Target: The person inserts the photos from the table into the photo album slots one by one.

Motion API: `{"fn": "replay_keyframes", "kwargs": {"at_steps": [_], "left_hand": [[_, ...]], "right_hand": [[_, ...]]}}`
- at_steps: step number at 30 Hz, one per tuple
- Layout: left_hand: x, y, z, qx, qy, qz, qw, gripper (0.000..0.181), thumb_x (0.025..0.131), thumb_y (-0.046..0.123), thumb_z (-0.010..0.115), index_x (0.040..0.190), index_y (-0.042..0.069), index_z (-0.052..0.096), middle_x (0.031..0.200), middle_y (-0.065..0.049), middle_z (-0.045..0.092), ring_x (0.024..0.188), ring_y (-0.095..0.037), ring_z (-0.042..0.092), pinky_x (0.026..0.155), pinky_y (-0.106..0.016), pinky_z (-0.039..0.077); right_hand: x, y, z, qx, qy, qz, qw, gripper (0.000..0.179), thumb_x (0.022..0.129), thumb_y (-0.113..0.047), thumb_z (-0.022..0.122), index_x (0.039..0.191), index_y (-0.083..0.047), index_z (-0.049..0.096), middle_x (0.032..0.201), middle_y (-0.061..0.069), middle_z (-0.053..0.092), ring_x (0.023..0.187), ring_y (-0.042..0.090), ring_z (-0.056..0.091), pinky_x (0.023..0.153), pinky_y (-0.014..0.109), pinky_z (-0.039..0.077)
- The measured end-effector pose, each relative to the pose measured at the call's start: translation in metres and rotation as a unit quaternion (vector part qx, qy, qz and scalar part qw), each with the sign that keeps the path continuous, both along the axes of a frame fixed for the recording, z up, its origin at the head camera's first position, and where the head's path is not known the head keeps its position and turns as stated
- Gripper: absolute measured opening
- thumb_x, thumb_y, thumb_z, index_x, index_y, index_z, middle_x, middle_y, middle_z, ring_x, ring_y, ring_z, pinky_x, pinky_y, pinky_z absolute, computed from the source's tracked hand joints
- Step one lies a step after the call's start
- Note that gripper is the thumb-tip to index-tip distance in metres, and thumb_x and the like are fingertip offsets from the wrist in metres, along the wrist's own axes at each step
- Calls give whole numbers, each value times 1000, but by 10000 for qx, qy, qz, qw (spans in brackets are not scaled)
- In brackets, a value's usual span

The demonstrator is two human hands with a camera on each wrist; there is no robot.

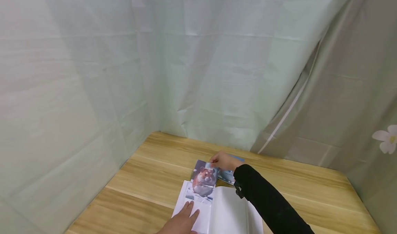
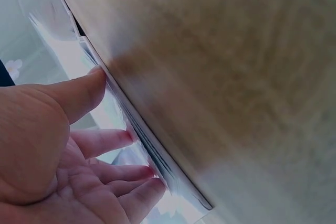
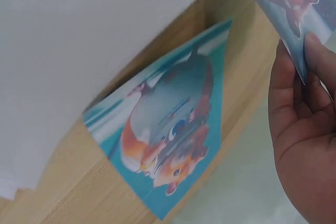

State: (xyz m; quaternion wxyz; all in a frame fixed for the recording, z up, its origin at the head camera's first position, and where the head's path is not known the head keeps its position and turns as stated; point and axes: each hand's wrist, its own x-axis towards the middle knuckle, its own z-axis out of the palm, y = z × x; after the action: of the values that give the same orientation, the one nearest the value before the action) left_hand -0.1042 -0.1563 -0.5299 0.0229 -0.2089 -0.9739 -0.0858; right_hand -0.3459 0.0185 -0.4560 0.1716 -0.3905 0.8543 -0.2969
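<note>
An album with white pages (image 1: 231, 210) lies spread at the table's front. My left hand (image 1: 181, 222) rests on its left page with the fingers extended; in the left wrist view, the fingertips (image 2: 144, 171) touch the page near the album's edge. Between thumb and finger, my right hand (image 1: 226, 161) pinches the upper right corner of a hamster photo (image 1: 204, 175). The lower part of this photo overlaps the left page, apparently under a clear pocket sleeve. Beneath my right wrist is a second, blue-toned picture (image 3: 173, 119) showing a hamster and a fish-like animal.
The album stands on a wood-grain table (image 1: 149, 179). Pale curtains (image 1: 217, 72) hang close behind the table and along its left side. A darker curtain (image 1: 350, 106) covers the right. The blue picture lies just beyond the album's far edge.
</note>
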Motion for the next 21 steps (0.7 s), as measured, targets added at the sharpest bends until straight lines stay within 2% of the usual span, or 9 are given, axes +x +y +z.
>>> {"fn": "replay_keyframes", "kwargs": {"at_steps": [3, 9, 15, 21], "left_hand": [[-1, 1, 0, 71, -91, 41, 9999, 64, 81, 42, 77, 128, -1, 65, 135, -32, 54, 125, -48, 53, 99, -40, 51], [-1, 3, 2, 213, -212, 21, 9995, 65, 82, 40, 77, 130, -2, 63, 137, -32, 53, 126, -48, 51, 100, -41, 50], [-1, 3, 5, 397, -268, -25, 9988, 66, 82, 38, 78, 130, -4, 62, 138, -33, 51, 126, -50, 50, 99, -44, 51], [-2, 6, 7, 541, -584, 127, 9967, 65, 81, 35, 79, 131, -3, 61, 140, -32, 50, 129, -50, 48, 100, -47, 50]], "right_hand": [[3, -3, -1, 86, -83, 99, 9999, 12, 95, -2, 66, 102, -1, 75, 88, 2, 69, 64, 15, 54, 57, 28, 50], [3, -5, -6, 206, 17, 258, 9995, 9, 93, -3, 68, 97, -2, 76, 87, 1, 70, 67, 8, 54, 58, 21, 48], [6, -6, -11, 253, -84, 315, 9991, 8, 92, -4, 70, 97, -2, 76, 88, 1, 71, 69, 6, 54, 60, 22, 49], [10, -8, -11, 407, -146, 372, 9984, 8, 92, -3, 70, 96, -3, 77, 86, -1, 70, 66, 6, 53, 59, 21, 49]]}}
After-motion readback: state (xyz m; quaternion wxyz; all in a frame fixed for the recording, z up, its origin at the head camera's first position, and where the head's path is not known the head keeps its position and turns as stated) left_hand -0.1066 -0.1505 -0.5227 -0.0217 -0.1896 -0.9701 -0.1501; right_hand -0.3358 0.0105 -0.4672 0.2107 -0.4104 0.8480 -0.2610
